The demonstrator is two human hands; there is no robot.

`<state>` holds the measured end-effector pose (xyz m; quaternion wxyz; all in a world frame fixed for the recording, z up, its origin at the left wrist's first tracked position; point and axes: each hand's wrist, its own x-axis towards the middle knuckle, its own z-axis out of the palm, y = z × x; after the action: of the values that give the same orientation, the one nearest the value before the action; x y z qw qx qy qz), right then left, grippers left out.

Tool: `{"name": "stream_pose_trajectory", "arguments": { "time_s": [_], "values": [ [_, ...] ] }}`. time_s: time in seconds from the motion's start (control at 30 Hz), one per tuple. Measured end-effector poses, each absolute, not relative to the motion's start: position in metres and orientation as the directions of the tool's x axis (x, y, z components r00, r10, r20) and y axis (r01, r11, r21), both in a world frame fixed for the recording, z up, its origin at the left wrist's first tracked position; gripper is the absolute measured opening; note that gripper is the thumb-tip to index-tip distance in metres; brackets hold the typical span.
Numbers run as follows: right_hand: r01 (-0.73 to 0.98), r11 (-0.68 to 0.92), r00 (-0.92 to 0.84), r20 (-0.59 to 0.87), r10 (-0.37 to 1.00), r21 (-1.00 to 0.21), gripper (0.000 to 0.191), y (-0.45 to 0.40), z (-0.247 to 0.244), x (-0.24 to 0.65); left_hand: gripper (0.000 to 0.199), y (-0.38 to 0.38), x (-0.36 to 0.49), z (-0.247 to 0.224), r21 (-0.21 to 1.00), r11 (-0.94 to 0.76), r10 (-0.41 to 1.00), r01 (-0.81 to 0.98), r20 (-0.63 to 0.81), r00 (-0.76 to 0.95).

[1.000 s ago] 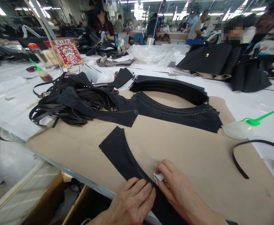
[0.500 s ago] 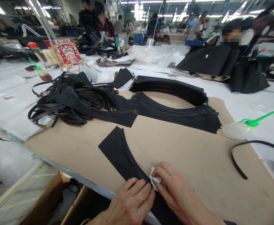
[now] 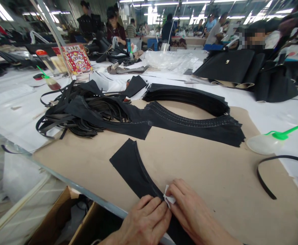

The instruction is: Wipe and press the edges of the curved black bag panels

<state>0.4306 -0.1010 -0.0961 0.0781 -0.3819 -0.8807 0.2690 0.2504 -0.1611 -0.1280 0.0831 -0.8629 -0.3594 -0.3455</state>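
Note:
A curved black leather-like piece (image 3: 131, 167) with a narrow raised strip along its inner edge lies slantwise on the beige board, its near part running under my hands. My left hand (image 3: 146, 217) bends its fingers together and grips the piece near that edge. Close beside it, my right hand (image 3: 191, 209) pinches a small crumpled white scrap (image 3: 169, 200), cloth or paper, against the same edge. The tips of my right fingers are partly hidden behind the scrap.
Farther back lie stitched black curved pieces (image 3: 197, 128), a stack of similar pieces (image 3: 187, 97) and a heap of black strips (image 3: 87, 115). A green-tipped squeeze bottle (image 3: 262, 144) and a loose strip (image 3: 264, 183) are at right. An open cardboard box (image 3: 54, 212) stands below the table edge.
The whole view has shifted slightly, so things sit a little farther right. Both hands stay at about the same part of the black piece, the scrap still in my right fingers.

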Motion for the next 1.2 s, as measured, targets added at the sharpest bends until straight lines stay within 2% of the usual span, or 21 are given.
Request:
{"name": "stream_pose_trajectory", "arguments": {
  "time_s": [0.1, 0.2, 0.3, 0.53, 0.7, 0.9, 1.07, 1.2],
  "values": [
    [0.686, 0.524, -0.626, -0.042, 0.779, -0.504, 0.015, -0.098, -0.098, 0.437, 0.027, -0.161, 0.251, -0.129, 0.094, -0.716, 0.560, 0.692, 0.669, 0.488],
    [0.663, 0.488, -0.617, -0.046, 0.786, -0.568, 0.018, -0.098, -0.097, 0.439, 0.027, -0.161, 0.251, -0.130, 0.080, -0.709, 0.560, 0.701, 0.668, 0.490],
    [0.613, 0.482, -0.680, -0.107, 0.725, -0.626, 0.020, -0.103, -0.096, 0.433, 0.029, -0.161, 0.250, -0.130, 0.084, -0.723, 0.560, 0.686, 0.653, 0.510],
    [0.679, 0.419, -0.677, -0.295, 0.674, -0.603, 0.019, -0.100, -0.073, 0.434, 0.026, -0.161, 0.250, -0.129, 0.094, -0.719, 0.562, 0.688, 0.660, 0.498],
    [0.592, 0.449, -0.708, -0.167, 0.686, -0.669, 0.026, -0.098, -0.078, 0.430, 0.028, -0.161, 0.250, -0.131, 0.091, -0.719, 0.570, 0.689, 0.645, 0.509],
    [0.624, 0.437, -0.709, -0.235, 0.664, -0.648, 0.020, -0.094, -0.069, 0.436, 0.025, -0.162, 0.250, -0.131, 0.087, -0.721, 0.559, 0.687, 0.659, 0.503],
    [0.652, 0.298, -0.568, -0.188, 0.802, -0.697, 0.021, -0.087, -0.055, 0.458, 0.022, -0.158, 0.251, -0.126, 0.068, -0.699, 0.548, 0.711, 0.690, 0.473],
    [0.661, 0.133, -0.430, -0.227, 0.874, -0.738, 0.026, -0.105, -0.073, 0.476, 0.018, -0.153, 0.256, -0.125, 0.079, -0.643, 0.522, 0.762, 0.773, 0.360]
  ]
}}
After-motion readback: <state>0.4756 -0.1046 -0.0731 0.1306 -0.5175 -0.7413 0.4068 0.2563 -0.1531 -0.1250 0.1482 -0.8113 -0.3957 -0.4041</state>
